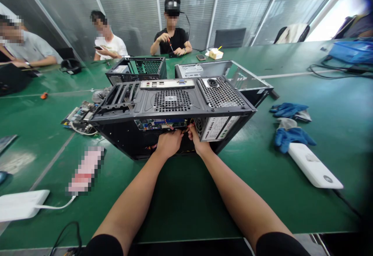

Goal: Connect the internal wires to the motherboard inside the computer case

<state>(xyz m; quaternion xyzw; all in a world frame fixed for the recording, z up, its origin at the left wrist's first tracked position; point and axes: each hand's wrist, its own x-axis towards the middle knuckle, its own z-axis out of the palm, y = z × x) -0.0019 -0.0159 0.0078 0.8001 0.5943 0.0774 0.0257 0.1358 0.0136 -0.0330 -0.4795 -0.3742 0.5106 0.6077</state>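
Observation:
In the head view a black computer case (142,106) stands on the table with its vented back panel facing up and its near side open. Inside, a power supply (220,128) with a white label sits at the right, and part of a motherboard (160,123) shows at the left. Both my hands reach into the opening. My left hand (169,143) is closed around thin coloured wires (184,131) beside the motherboard. Just left of the power supply, my right hand (199,141) pinches the same wires. My fingertips are partly hidden, and so are the wire ends.
Behind stand two more open cases (136,66) (227,67). Loose circuit boards (80,116) lie left. Blue gloves (294,137) and a white power bank (314,166) lie right. A pixelated phone (86,170) is cabled to another white power bank (23,204). Several people sit across the table.

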